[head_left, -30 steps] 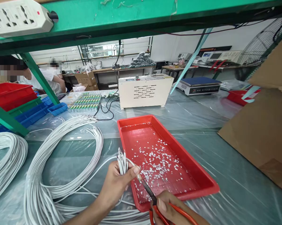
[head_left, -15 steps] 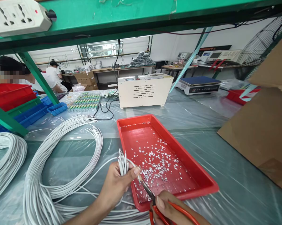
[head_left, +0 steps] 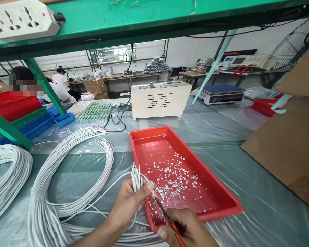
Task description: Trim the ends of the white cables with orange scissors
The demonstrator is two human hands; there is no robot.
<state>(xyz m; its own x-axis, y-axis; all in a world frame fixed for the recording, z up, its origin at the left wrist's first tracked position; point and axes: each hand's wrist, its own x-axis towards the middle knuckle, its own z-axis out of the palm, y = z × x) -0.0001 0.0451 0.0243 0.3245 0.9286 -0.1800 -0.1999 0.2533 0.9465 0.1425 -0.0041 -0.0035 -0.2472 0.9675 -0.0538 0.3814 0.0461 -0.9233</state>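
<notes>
My left hand (head_left: pixel 133 199) is closed round a bundle of white cables (head_left: pixel 135 176) whose cut ends point up. One cable bends over, its end between thumb and fingers. My right hand (head_left: pixel 185 226) grips orange-handled cutting pliers (head_left: pixel 171 223); the dark jaws meet that cable end just below my left thumb. Whether the jaws are fully closed is too small to tell. Under both hands lies the near left corner of a red tray (head_left: pixel 208 161), strewn with small white and silvery scraps (head_left: pixel 173 181). A large coil of white cable (head_left: pixel 45 178) rests to the left.
A second cable coil (head_left: pixel 11 181) lies at far left. Behind the tray stand a cream machine (head_left: pixel 159 101) and a weighing scale (head_left: pixel 221 94). A cardboard sheet (head_left: pixel 285 147) leans in at right. A green shelf beam (head_left: pixel 149 17) crosses overhead. A person (head_left: pixel 59 91) sits beyond the stacked bins.
My right hand has shifted its hold on the pliers, its fingers now closer round the handles, which look drawn together. My left hand keeps the cables nearly in place; the view has moved slightly.
</notes>
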